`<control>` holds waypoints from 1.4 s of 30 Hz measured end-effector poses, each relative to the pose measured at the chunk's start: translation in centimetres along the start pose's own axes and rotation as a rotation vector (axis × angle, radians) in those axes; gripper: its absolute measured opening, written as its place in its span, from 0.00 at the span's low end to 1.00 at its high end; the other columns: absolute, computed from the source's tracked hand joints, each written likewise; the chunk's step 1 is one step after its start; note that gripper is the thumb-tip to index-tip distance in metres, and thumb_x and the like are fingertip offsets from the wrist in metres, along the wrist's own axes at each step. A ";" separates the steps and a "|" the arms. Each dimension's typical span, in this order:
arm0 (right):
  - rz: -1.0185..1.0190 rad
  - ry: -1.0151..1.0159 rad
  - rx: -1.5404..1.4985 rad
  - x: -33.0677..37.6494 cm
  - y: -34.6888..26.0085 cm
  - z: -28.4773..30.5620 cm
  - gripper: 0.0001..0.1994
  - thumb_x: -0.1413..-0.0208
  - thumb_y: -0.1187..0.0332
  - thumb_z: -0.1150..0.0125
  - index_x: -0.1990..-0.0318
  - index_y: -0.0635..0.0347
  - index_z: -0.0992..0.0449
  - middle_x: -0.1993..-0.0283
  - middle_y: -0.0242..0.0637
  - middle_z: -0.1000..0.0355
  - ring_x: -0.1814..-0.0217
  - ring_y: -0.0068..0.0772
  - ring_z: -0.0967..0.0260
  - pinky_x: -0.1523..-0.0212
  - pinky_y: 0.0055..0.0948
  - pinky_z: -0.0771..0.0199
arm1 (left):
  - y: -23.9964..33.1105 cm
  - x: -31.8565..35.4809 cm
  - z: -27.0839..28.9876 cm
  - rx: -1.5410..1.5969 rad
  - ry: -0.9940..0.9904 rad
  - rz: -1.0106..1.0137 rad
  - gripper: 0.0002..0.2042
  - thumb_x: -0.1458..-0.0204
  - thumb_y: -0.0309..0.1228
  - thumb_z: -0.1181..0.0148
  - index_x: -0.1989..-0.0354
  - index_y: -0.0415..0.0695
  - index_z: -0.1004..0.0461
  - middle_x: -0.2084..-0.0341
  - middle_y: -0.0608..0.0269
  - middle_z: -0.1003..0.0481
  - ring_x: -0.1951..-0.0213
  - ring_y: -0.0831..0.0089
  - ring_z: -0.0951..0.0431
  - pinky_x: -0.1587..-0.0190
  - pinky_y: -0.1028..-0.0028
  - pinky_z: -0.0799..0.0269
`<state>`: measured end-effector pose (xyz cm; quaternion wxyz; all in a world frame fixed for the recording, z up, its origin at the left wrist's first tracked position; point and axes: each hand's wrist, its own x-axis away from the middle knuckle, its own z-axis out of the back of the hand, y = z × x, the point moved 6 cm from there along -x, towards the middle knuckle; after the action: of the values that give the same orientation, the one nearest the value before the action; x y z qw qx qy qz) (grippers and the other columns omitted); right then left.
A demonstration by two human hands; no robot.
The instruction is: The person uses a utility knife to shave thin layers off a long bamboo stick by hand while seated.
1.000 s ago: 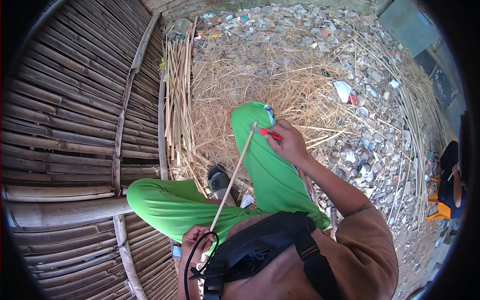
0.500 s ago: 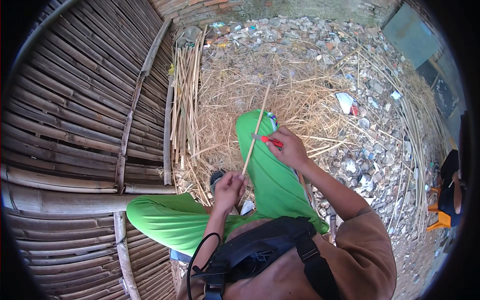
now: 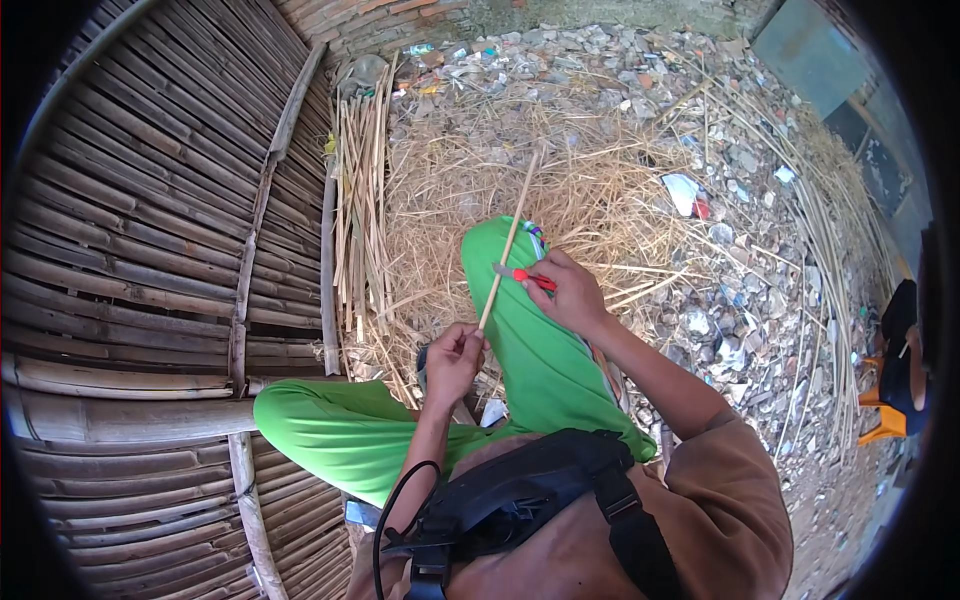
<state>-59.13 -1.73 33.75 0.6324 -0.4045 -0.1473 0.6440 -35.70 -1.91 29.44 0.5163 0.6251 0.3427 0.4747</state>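
A thin, pale bamboo strip [image 3: 517, 215] slants across my raised knee in green trousers [image 3: 535, 340]. Its lower end is pinched in my left hand [image 3: 457, 362], and its far end points out over the shavings. My right hand [image 3: 568, 290] is closed around the red handle of a small knife [image 3: 521, 275]. The knife's short blade lies against the strip where it crosses the knee. Part of the handle is hidden by my fingers.
Bamboo shavings [image 3: 440, 220] cover the ground ahead. Cut strips [image 3: 358, 200] are stacked beside the slatted bamboo wall [image 3: 130, 270] on the left. Rubble and litter [image 3: 740, 330] spread to the right, with long bamboo lengths [image 3: 830, 190]. A person sits near an orange stool [image 3: 882, 420] at far right.
My left hand has risen slightly along with the strip's lower end. The knife stays against the strip at nearly the same place. The whole view has shifted a little.
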 end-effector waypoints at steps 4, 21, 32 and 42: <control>0.009 0.014 -0.005 -0.1 0.5 -0.1 0.07 0.43 0.61 0.34 0.61 0.51 0.18 0.63 0.34 0.28 0.65 0.42 0.23 0.65 0.41 0.22 | -0.3 3.0 1.7 -0.099 0.021 -0.018 0.05 0.34 0.25 0.45 0.61 0.39 0.24 0.75 0.68 0.24 0.81 0.87 0.35 0.80 0.82 0.42; -0.040 0.002 0.005 -0.1 1.0 0.2 0.09 0.43 0.60 0.34 0.59 0.52 0.18 0.62 0.35 0.28 0.63 0.44 0.23 0.63 0.41 0.22 | 0.4 15.5 7.2 -0.143 0.110 0.072 0.04 0.35 0.23 0.43 0.60 0.38 0.22 0.76 0.68 0.24 0.81 0.87 0.33 0.80 0.82 0.42; -0.150 0.079 0.005 -0.9 2.5 0.5 0.11 0.42 0.60 0.34 0.57 0.54 0.19 0.61 0.40 0.28 0.60 0.47 0.24 0.60 0.42 0.22 | 1.3 20.2 10.9 -0.108 0.110 0.120 0.06 0.41 0.14 0.42 0.59 0.36 0.23 0.76 0.62 0.22 0.80 0.84 0.30 0.80 0.82 0.39; 0.018 -0.022 0.155 -6.1 -0.4 -0.6 0.19 0.43 0.57 0.35 0.49 0.58 0.25 0.54 0.46 0.27 0.55 0.51 0.23 0.55 0.45 0.22 | 0.2 15.9 11.3 0.340 0.377 -0.044 0.02 0.36 0.24 0.45 0.59 0.41 0.26 0.75 0.62 0.25 0.85 0.81 0.35 0.85 0.81 0.42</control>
<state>-59.19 -7.54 35.67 0.6544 -0.3487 -0.1003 0.6634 -19.98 8.98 33.21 0.3409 0.5958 0.5213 0.5070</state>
